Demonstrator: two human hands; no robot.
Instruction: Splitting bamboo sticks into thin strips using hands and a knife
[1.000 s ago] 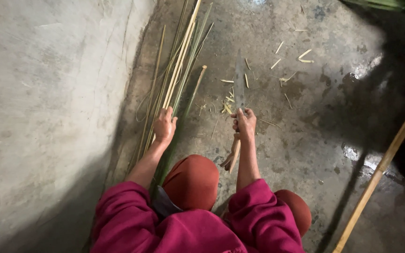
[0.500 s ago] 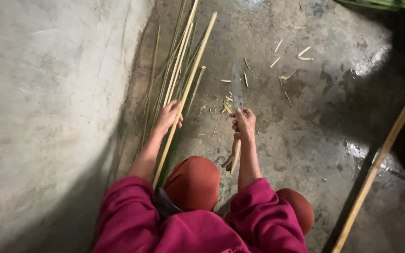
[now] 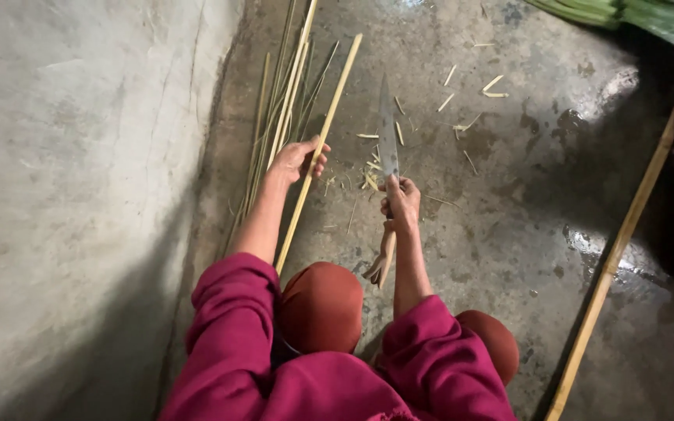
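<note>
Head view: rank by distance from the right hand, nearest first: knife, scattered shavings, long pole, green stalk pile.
1. knife, held in the right hand, blade pointing away.
2. scattered shavings, on the floor beyond the blade.
3. long pole, off to the right.
4. green stalk pile, top right corner.

My one head camera looks steeply down, close over my knees, at the floor (image 3: 509, 203) ahead.

Concrete floor (image 3: 509, 203), damp patches. Bamboo strips (image 3: 274, 117) beside the wall (image 3: 79, 156); shavings (image 3: 462, 109) and a long pole (image 3: 626, 234) farther off.
</note>
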